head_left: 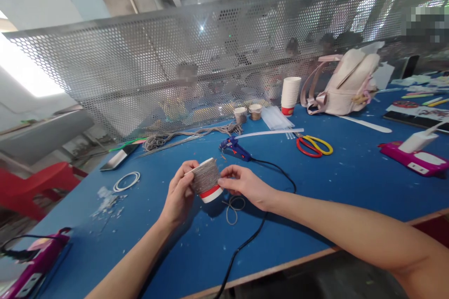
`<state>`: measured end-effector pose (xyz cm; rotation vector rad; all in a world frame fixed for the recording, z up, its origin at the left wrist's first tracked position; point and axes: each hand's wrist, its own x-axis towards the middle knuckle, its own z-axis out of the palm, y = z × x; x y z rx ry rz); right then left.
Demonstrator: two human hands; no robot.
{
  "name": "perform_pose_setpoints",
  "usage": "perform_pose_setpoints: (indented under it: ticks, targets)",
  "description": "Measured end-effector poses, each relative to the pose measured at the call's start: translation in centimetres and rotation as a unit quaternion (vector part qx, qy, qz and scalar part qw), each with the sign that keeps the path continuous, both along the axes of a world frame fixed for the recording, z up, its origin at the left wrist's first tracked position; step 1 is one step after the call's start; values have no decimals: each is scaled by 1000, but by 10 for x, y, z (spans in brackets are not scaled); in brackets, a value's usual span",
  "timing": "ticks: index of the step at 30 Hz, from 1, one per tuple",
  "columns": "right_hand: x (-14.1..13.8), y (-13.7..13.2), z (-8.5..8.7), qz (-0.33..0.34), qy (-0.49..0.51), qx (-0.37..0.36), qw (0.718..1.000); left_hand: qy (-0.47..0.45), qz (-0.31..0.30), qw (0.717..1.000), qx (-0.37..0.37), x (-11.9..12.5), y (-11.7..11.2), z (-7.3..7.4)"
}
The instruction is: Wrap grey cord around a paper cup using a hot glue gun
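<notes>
Above the blue table [351,182] I hold a paper cup [206,181] wrapped in grey cord, its red band and white base still showing. My left hand [179,196] grips the cup from the left side. My right hand [242,186] pinches the cord against the cup's right side. A loose loop of grey cord [234,208] lies on the table just beneath the cup. A blue glue gun [234,148] rests behind the cup, with its black cable [252,236] running toward the front edge.
Red and yellow scissors [314,145], a stack of paper cups [290,96], two small cord-wrapped cups [247,113], a pale backpack [345,81], a cord bundle [164,139], a white ring [126,181], and pink power strips [416,159] lie around. A perforated metal screen [140,65] backs the table.
</notes>
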<state>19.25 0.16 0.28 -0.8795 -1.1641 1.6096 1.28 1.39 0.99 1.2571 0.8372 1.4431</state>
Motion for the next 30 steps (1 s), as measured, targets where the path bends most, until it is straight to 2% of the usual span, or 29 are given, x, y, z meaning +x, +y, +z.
perform_pose_setpoints:
  ticks: [4, 7, 10, 13, 16, 19, 30]
  targets:
    - [-2, -1, -5, 52, 32, -24, 998, -19, -13, 1000, -9, 3, 0, -1]
    - [-3, 1, -9, 42, 30, -5, 999, 59, 14, 997, 41, 1, 0, -3]
    - [0, 6, -10, 4, 8, 17, 1000, 212, 70, 964, 144, -5, 1, -3]
    - [5, 12, -9, -21, -19, 40, 999, 317, 46, 926, 200, -10, 0, 0]
    - [9, 16, -5, -27, -38, 51, 998, 373, 47, 892, 252, -10, 0, 1]
    - [11, 16, -4, -22, -51, 58, 997, 394, 67, 872, 284, -9, 0, 1]
    - [9, 14, -11, -48, -83, 123, 988, 419, 143, 833, 332, -3, -3, -4]
